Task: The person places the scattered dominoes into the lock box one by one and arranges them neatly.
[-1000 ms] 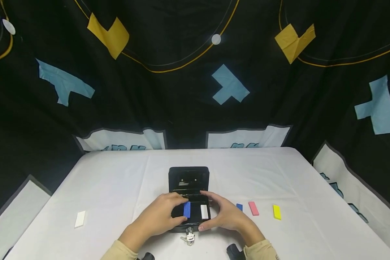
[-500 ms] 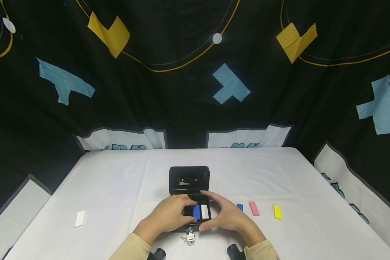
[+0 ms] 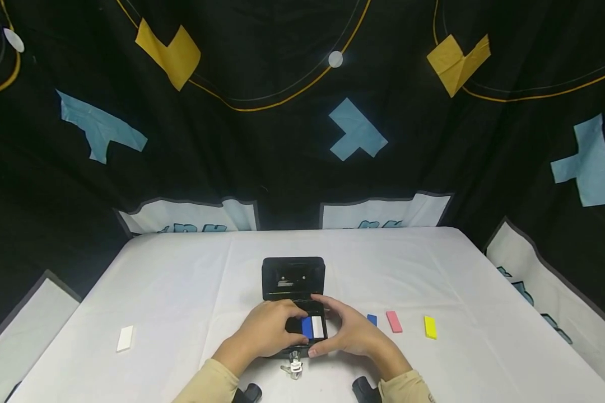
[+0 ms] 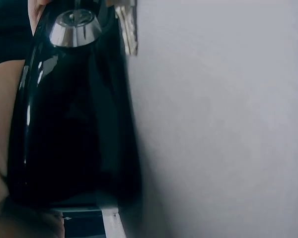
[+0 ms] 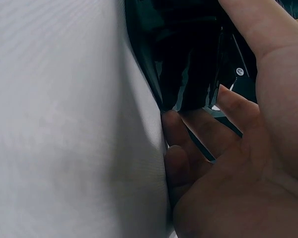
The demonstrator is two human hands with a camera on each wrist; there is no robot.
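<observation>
Blue block (image 3: 307, 327): inside the open black box, standing lengthwise front to back, right beside the white block (image 3: 317, 327); no gap between them can be made out from the head view. Whether it bears on the box floor, cannot tell.
Left hand (image 3: 268, 330): reaches in over the left side of the box; thumb and forefinger pinch the blue block at its near and far ends. Other fingers hidden.
Right hand (image 3: 350, 330): spans the right side of the box and grips it, thumb at the front corner, forefinger at the rear by the hinge; lower fingertips on the box wall in the right wrist view.
Black box (image 4: 74, 129): glossy, resting on the cloth between the hands; lid (image 3: 293, 275) raised at the back.
Lock (image 4: 75, 29): silver, round, on the front wall; keys (image 3: 294, 367) hang from it.
Loose pieces, right: blue piece (image 3: 371, 319) partly behind the right hand, then pink piece (image 3: 394, 322), then yellow piece (image 3: 430, 327) farthest out.
Loose piece, left: white piece (image 3: 125, 338), well apart from the box.
Table: white cloth (image 3: 181, 274).
Sleeves: tan (image 3: 208, 383), black wrist devices (image 3: 365, 390) beside them.
Backdrop: black curtain (image 3: 262, 162), pale blue and yellow shapes.
</observation>
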